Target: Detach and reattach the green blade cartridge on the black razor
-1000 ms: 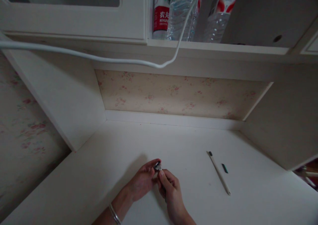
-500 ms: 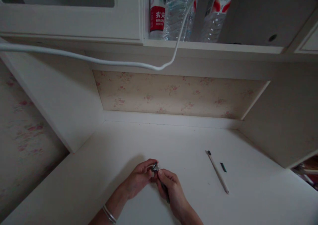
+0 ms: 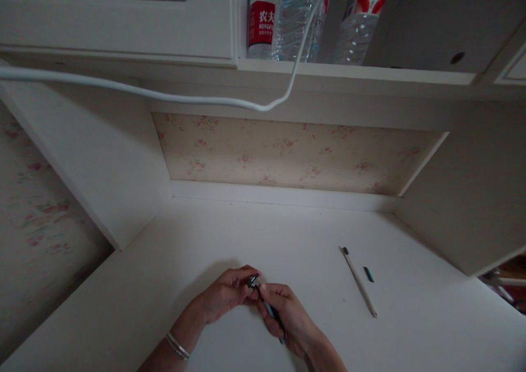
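Low over the white desk (image 3: 230,235), both my hands meet on one small thing. My left hand (image 3: 224,294), with a silver bangle (image 3: 177,347) on its wrist, pinches the metal tip of a slim dark pen-like tool (image 3: 267,306). My right hand (image 3: 287,314) is closed round the tool's shaft, which sticks out below the palm. The exact make of the tool is too dark to tell.
A thin white stick with a dark tip (image 3: 358,282) lies on the desk to the right, a small dark green cap (image 3: 369,274) beside it. Water bottles (image 3: 296,18) stand on the shelf above. A white cable (image 3: 164,95) hangs across under the shelf.
Both hands have slid slightly down and toward me. The tool now lies more tilted in my right hand, with more of its shaft showing below the palm.
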Tool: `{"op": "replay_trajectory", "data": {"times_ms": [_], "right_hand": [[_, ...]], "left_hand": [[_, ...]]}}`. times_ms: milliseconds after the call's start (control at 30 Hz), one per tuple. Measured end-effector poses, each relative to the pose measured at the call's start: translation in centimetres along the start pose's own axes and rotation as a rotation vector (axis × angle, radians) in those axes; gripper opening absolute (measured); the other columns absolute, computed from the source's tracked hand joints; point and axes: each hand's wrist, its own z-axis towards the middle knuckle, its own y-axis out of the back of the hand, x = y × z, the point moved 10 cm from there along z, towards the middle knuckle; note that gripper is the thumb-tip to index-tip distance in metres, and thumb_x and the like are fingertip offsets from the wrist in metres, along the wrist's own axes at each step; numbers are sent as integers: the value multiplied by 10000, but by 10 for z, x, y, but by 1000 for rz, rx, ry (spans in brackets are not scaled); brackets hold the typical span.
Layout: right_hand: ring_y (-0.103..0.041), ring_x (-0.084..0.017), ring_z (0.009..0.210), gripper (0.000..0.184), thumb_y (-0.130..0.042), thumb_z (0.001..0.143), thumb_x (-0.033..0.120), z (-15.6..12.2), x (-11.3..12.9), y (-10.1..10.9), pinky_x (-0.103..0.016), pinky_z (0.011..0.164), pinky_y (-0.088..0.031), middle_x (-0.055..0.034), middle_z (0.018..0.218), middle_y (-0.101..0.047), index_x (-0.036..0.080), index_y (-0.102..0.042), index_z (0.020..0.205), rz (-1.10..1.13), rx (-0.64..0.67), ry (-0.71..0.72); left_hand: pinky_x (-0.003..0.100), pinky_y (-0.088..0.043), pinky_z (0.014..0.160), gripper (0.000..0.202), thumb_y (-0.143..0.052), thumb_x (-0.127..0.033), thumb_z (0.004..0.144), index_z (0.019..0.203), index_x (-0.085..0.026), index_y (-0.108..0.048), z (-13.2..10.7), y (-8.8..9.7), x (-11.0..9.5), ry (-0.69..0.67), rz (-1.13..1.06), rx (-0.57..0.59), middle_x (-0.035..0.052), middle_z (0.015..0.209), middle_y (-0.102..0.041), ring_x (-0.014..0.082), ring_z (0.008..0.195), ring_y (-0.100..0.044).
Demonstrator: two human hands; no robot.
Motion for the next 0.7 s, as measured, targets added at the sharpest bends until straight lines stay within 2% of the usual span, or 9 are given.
{"op": "replay_trajectory", "data": {"times_ms": [100, 233, 300, 367, 467, 533, 633, 700], "right_hand": [[-251, -24, 307, 428, -595, 828, 533, 1, 4, -1, -194, 315, -140, 61, 494, -461, 114, -647, 765, -10, 11, 41], [-296, -41, 338, 498, -489, 893, 542, 2, 11, -2, -198, 365, -169, 57, 430, -422, 128, -583, 633, -126, 23, 116], [-331, -43, 360, 456, -492, 897, 532, 3, 16, 1, -195, 385, -196, 41, 493, -484, 130, -603, 712, -161, 1, 167], [-371, -44, 398, 381, -557, 867, 514, 3, 20, 5, -189, 402, -248, 17, 629, -559, 141, -625, 829, -174, -40, 217], [-443, -66, 478, 328, -658, 813, 456, 4, 23, 11, -193, 466, -358, 7, 712, -583, 167, -636, 965, -188, -103, 267], [-493, -91, 521, 334, -682, 795, 443, 5, 19, 15, -210, 495, -409, -1, 700, -586, 166, -648, 979, -171, -132, 262], [-561, -121, 588, 381, -670, 792, 479, 9, 10, 20, -221, 487, -436, -55, 826, -627, 156, -669, 994, -90, -158, 222], [-582, -129, 624, 399, -655, 802, 490, 12, 5, 21, -220, 492, -440, -84, 896, -640, 152, -674, 1013, -22, -161, 197]], "left_hand": [[293, -433, 756, 373, -763, -341, 707, 1017, -146, -690, 1, 6, 3, -27, -40, -57, 46, 880, -518, 146, 780, -515], [321, -430, 747, 450, -782, -373, 678, 1060, -167, -661, 5, 8, 9, -45, -103, -88, 51, 862, -585, 159, 730, -560], [321, -422, 742, 484, -796, -386, 657, 1067, -171, -655, 6, 14, 9, -71, -102, -131, 52, 856, -612, 163, 724, -571], [298, -406, 730, 496, -803, -392, 647, 1063, -166, -655, 6, 25, 7, -108, -76, -221, 50, 849, -626, 160, 742, -567], [265, -377, 685, 504, -802, -404, 643, 1052, -150, -653, 4, 39, 5, -136, -6, -344, 31, 786, -622, 136, 705, -540], [261, -371, 671, 495, -796, -411, 649, 1042, -153, -643, 3, 42, 4, -142, 41, -368, 14, 735, -612, 131, 675, -532], [264, -381, 682, 416, -768, -391, 687, 1011, -168, -634, 2, 41, -1, -166, 123, -396, 3, 707, -608, 141, 683, -541], [257, -383, 682, 341, -750, -370, 712, 968, -169, -646, -1, 43, -8, -195, 211, -460, 11, 739, -615, 146, 709, -542]]}}
